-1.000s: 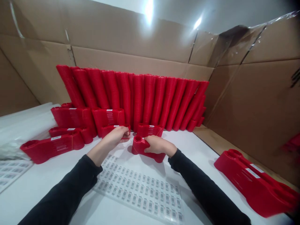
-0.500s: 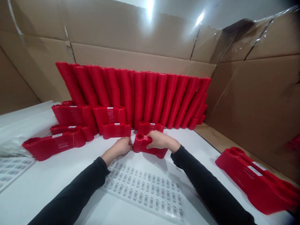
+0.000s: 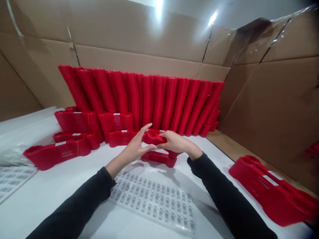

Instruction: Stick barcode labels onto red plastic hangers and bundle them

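Observation:
My right hand (image 3: 175,143) grips a red plastic piece (image 3: 152,136) by its right part, raised over the table. On the left of that piece, my left hand (image 3: 136,146) is spread, thumb and fingers apart around its end; whether it touches is unclear. Below the raised piece, another red part (image 3: 158,158) lies on the white table. Nearer the front is a sheet of barcode labels (image 3: 154,202), lying flat. Behind the hands stands a small red bundle with a white label, partly hidden.
Tall stacks of red parts (image 3: 147,99) line the cardboard wall (image 3: 139,26). Labelled red bundles (image 3: 59,152) stand at left, beside plastic wrap (image 3: 25,136) and another label sheet (image 3: 15,179). A large red bundle (image 3: 271,189) lies at right on the white table (image 3: 97,202).
My right hand has lifted a red piece off the one on the table. My left hand has moved up and opened beside the raised piece.

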`<action>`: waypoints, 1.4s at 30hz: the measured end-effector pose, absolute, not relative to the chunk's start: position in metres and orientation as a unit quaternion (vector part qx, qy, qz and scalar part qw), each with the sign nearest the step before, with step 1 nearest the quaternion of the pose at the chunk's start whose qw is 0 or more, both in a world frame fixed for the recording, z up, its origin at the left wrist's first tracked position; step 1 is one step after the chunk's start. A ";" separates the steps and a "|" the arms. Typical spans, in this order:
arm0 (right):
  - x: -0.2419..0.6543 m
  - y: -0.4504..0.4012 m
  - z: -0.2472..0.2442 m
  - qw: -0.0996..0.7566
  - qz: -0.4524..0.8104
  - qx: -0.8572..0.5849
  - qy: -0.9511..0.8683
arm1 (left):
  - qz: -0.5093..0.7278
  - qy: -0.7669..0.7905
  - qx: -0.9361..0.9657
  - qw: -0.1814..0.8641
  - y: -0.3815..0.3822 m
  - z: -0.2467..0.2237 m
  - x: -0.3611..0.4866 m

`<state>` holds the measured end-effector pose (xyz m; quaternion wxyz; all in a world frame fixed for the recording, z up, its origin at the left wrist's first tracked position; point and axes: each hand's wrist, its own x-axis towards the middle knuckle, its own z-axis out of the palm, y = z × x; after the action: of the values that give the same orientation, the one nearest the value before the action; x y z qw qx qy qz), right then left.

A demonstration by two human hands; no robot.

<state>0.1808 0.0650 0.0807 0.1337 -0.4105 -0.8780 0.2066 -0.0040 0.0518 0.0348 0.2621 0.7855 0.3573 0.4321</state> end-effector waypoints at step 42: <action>0.163 -0.005 -0.004 0.201 0.645 -0.349 -0.650 | 0.105 0.456 0.873 0.137 0.040 -0.003 -0.109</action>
<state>0.1635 -0.0054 -0.0038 0.2014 -0.3494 -0.6495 0.6445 -0.1087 0.0400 -0.0027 0.1368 0.8733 0.4556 0.1052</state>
